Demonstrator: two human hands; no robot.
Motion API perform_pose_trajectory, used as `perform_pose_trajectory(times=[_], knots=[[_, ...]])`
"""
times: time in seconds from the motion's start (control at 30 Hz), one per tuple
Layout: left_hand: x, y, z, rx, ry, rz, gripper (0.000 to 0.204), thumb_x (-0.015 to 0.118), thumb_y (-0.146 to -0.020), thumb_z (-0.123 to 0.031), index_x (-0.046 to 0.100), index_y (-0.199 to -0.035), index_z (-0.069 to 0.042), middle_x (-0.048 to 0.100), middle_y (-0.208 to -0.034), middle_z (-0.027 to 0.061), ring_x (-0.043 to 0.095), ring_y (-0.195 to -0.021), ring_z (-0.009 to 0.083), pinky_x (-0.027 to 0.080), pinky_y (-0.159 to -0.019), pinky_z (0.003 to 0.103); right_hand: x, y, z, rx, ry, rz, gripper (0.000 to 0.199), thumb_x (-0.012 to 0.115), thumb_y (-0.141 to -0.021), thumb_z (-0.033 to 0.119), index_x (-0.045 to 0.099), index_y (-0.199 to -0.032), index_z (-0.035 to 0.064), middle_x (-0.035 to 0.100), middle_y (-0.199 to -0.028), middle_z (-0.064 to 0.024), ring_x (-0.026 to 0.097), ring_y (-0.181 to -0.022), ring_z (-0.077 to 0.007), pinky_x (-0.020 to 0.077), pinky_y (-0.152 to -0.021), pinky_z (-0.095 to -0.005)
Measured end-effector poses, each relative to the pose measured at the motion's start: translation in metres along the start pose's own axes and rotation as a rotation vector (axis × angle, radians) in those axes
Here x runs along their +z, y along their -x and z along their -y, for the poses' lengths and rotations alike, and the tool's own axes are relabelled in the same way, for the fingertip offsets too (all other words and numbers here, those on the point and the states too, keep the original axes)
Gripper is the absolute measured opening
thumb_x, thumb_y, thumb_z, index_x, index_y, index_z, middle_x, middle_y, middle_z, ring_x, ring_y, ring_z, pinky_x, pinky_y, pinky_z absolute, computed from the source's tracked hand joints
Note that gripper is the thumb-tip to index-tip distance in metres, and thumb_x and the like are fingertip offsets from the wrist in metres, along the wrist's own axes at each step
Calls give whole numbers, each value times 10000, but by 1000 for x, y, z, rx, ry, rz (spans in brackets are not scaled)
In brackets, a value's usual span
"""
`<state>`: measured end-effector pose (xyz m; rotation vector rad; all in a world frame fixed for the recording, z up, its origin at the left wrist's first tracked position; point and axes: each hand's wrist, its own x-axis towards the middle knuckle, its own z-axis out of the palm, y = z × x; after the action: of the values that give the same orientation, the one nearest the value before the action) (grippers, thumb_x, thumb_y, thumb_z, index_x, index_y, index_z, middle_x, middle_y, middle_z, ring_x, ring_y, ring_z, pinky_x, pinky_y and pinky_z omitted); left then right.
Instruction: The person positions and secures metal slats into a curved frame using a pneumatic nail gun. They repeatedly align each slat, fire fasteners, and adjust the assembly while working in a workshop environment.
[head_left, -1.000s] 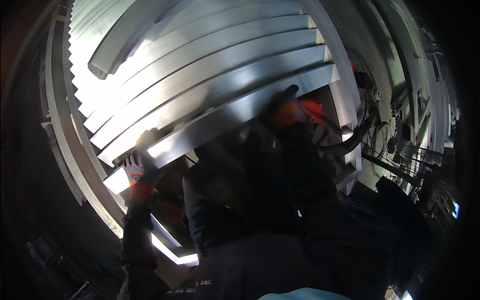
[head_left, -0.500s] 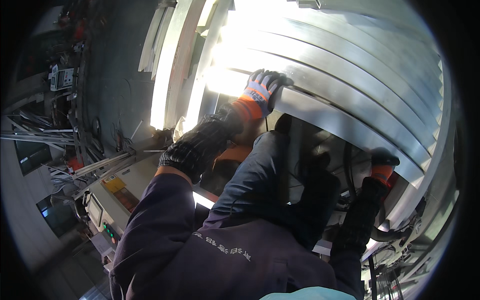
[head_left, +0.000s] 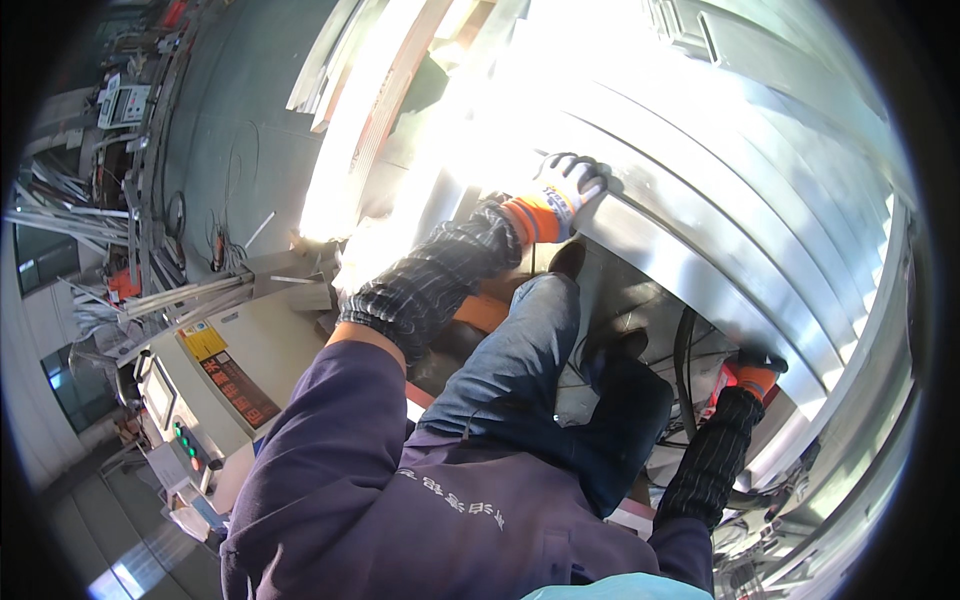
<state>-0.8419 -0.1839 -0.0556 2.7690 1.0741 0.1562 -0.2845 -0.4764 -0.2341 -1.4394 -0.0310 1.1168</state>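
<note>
Gripping the metal sheet's [head_left: 700,270] near edge, left hand [head_left: 566,187] curls over it at upper centre; right hand [head_left: 752,372], lower right, grasps the same edge, its fingers mostly hidden.

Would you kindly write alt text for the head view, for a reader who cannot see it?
A person in gloves grips the near edge of a stack of long metal sheets, the left hand on top of the edge, the right hand lower along it. A control cabinet with buttons stands to the left.
</note>
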Motion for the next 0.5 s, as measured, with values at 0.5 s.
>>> perform_pose_trajectory(times=[0.5], knots=[[-23,-3,1,37,-102,251,689,690,-696,-266,481,-1342,-151,449,-1308,155,398,-1256,349,308,-1061,501,19,17,27,-11,208,-324,402,530,-823,318,586,-1099,30,623,-1064,-159,582,-981,-310,483,-841,-447]])
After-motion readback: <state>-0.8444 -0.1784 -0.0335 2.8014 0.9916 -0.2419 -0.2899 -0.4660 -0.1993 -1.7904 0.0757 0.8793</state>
